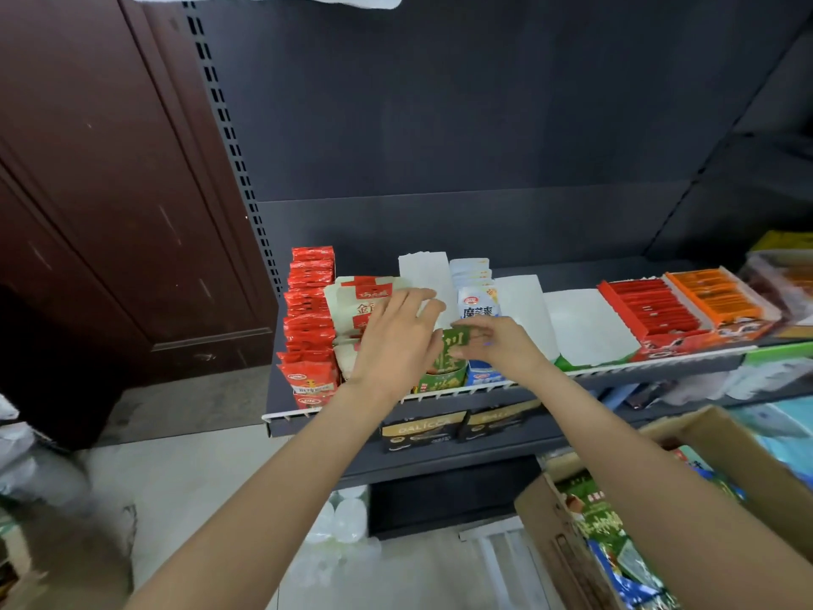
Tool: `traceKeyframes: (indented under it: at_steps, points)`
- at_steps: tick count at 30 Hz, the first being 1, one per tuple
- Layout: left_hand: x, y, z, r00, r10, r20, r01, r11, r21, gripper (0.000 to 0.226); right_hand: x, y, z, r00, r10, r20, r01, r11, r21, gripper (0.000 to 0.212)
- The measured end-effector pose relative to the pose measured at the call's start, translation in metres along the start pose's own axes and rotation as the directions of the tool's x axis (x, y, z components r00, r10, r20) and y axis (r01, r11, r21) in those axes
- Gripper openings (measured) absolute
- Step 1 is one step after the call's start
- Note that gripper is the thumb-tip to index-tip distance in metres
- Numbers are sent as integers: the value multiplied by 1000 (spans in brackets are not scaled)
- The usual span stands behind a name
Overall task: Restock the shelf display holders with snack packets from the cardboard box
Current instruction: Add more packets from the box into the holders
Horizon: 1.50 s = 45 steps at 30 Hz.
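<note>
- A green snack packet is held upright over the green holder at the front edge of the shelf, near the centre of the view.
- The packet's top right corner is pinched by the right hand, thumb and fingers curled onto it.
- The left hand is laid flat at the packet's 9 o'clock, fingers straight and spread over the white and red packets; nothing is gripped by it.
- A blue and white row of packets is seen at the green packet's 1 o'clock, just beside it.
- A white divider card stands at 12 o'clock, behind both hands.
- A row of red packets is lined up at 9 o'clock, at the shelf's left end.
- Red and orange display boxes are set at 3 o'clock, well apart from the hands.
- The cardboard box, with green and blue packets inside, is found at 5 o'clock, below the shelf.
</note>
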<state>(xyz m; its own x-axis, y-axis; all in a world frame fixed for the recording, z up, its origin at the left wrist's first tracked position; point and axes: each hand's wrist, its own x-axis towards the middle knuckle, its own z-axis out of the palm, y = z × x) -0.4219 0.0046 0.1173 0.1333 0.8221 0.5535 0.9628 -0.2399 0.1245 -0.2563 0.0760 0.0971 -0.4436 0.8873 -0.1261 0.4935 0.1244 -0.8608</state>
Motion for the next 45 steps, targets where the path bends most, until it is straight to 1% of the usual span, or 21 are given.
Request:
traceKeyframes:
  at_steps: [3,5,7,9,11,14,16,18,20,22,23,24,27,30,33,35,37,39,41,43,45]
  points:
    - [-5,28,8,998,64,-6,-64,995,-82,18,-21,9,-18,995,-24,-100,27,999,29,37]
    - [-7,55,20,995,91,37,-86,988,-127,27,-43,21,-34,985,-39,-170,40,999,5,29]
    - [-11,86,36,992,94,84,-72,968,-239,29,-68,42,-51,979,-17,-203,23,999,31,25]
    - [-13,121,53,981,63,185,6,937,-350,25,-91,71,-68,979,42,-200,-34,998,43,22]
    - [-14,156,70,943,29,332,122,896,-427,23,-113,105,-85,970,127,-205,-132,991,-9,22]
    - [-18,207,95,866,32,499,219,873,-436,23,-140,159,-111,944,231,-238,-257,963,-86,24]
    - [-23,236,117,788,35,615,266,881,-391,23,-154,190,-125,927,272,-260,-322,930,-176,30]
    - [-30,258,144,664,-2,748,321,904,-283,34,-165,219,-133,922,314,-229,-369,891,-264,43]
    - [-41,272,170,510,-60,858,381,910,-163,54,-174,244,-137,917,380,-117,-396,846,-356,58]
    - [-52,280,190,374,-109,921,402,914,-56,77,-182,266,-138,899,437,-12,-399,809,-433,71]
    - [-57,283,196,336,-131,933,395,919,-13,87,-185,275,-138,887,461,26,-405,803,-438,77]
    - [-61,285,201,325,-156,933,375,927,24,94,-188,281,-138,877,478,49,-414,803,-428,80]
    - [-68,294,208,390,-206,897,272,957,102,102,-193,290,-134,878,478,38,-406,783,-472,81]
    - [-70,301,206,491,-198,848,207,972,107,85,-194,286,-129,888,456,-58,-408,724,-556,82]
    - [-68,305,195,588,-147,796,276,961,-26,46,-190,283,-130,875,476,-83,-430,687,-586,90]
    - [-65,302,184,667,-144,731,328,937,-116,32,-183,282,-135,875,479,-72,-419,675,-608,100]
    - [-61,297,173,734,-213,645,430,880,-199,22,-177,282,-141,892,448,-63,-400,717,-572,108]
    - [-56,293,162,740,-313,595,571,761,-309,17,-176,280,-145,905,419,-68,-401,791,-462,113]
    - [-50,291,152,711,-408,572,675,625,-393,12,-178,280,-149,893,428,-138,-449,826,-340,110]
    - [-45,289,144,703,-464,540,707,539,-457,6,-182,280,-156,873,440,-208,-484,829,-279,91]
    - [-43,284,139,687,-513,514,726,464,-507,12,-188,275,-164,879,410,-244,-463,857,-227,55]
